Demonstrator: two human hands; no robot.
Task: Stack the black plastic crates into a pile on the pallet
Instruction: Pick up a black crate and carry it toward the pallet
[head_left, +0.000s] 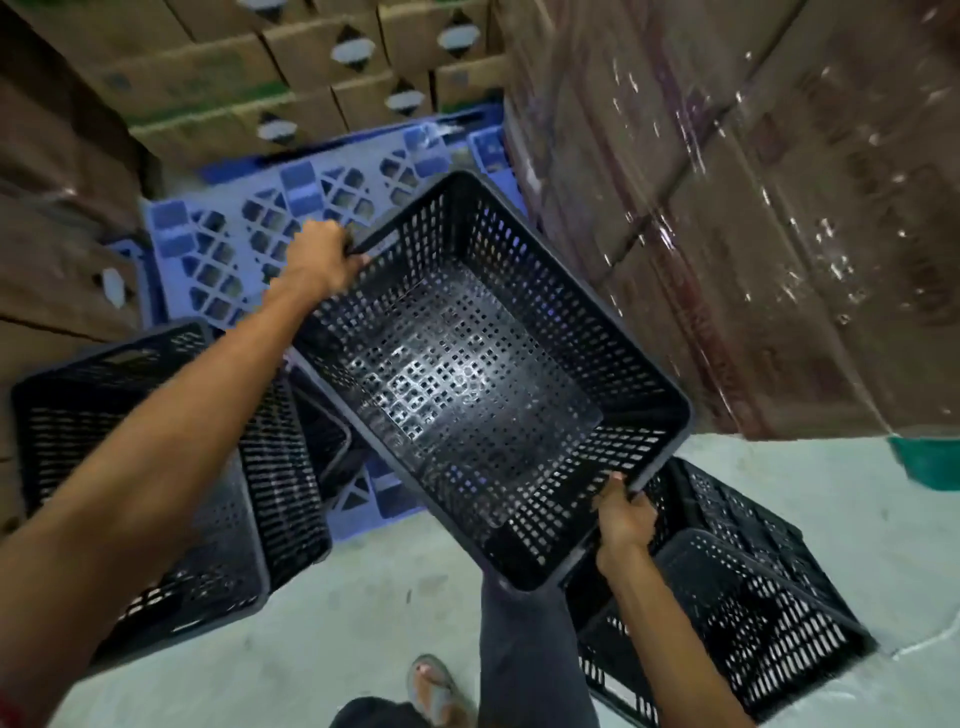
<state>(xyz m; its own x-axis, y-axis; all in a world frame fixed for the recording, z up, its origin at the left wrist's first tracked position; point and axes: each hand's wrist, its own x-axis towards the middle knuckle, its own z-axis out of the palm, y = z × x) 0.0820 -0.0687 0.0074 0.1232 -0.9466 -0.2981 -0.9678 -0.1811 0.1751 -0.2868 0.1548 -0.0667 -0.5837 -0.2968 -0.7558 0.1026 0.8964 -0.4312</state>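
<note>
I hold an empty black perforated crate (483, 374) in the air, tilted, above the near edge of the blue plastic pallet (244, 228). My left hand (322, 254) grips its far left rim at the handle slot. My right hand (623, 519) grips the near right rim. To the left, another black crate (156, 467) sits partly on the pallet's near corner, with a further crate edge behind it. At the lower right a black crate (737, 597) stands on the floor with another nested in it.
Stacked cardboard boxes (291, 67) wall the far side and the left. A tall shrink-wrapped load of boxes (753, 208) stands close on the right. The pale concrete floor (363, 623) lies below, with my leg and sandalled foot (436, 686). A green object (930, 462) lies at the right edge.
</note>
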